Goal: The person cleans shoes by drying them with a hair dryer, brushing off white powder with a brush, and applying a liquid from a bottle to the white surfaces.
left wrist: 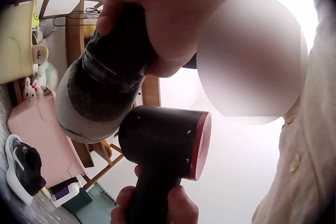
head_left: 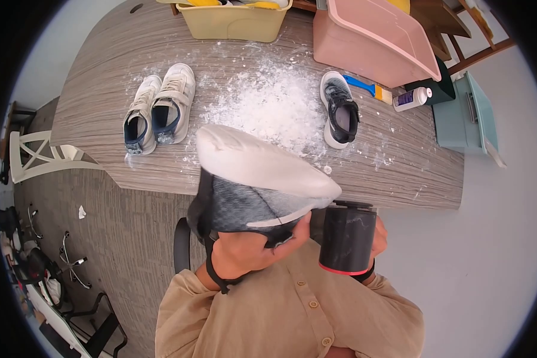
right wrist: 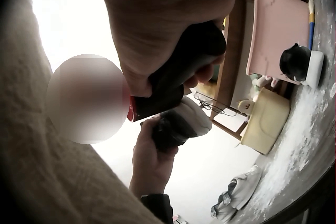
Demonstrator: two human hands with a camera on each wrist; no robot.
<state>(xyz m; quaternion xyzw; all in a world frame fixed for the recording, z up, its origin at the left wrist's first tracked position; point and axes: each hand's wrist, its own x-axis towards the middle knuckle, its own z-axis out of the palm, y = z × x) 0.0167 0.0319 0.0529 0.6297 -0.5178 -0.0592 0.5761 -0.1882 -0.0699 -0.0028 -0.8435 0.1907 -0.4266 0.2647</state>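
Observation:
My left hand grips a black sneaker by its dark upper, holding it up in front of the chest with the white sole turned upward. In my right hand is a black hair dryer with a red rim, gripped by its handle. The dryer's barrel is close beside the sneaker's end, its red-rimmed end facing toward the body. A matching black sneaker stands upright on the table. To its left, across a patch of white powder, stands a pair of white sneakers with navy linings.
Along the table's far side are a yellow bin and a pink bin. A blue-handled brush and a white bottle lie at the right. Beyond them sits a light-blue box. A white chair stands left.

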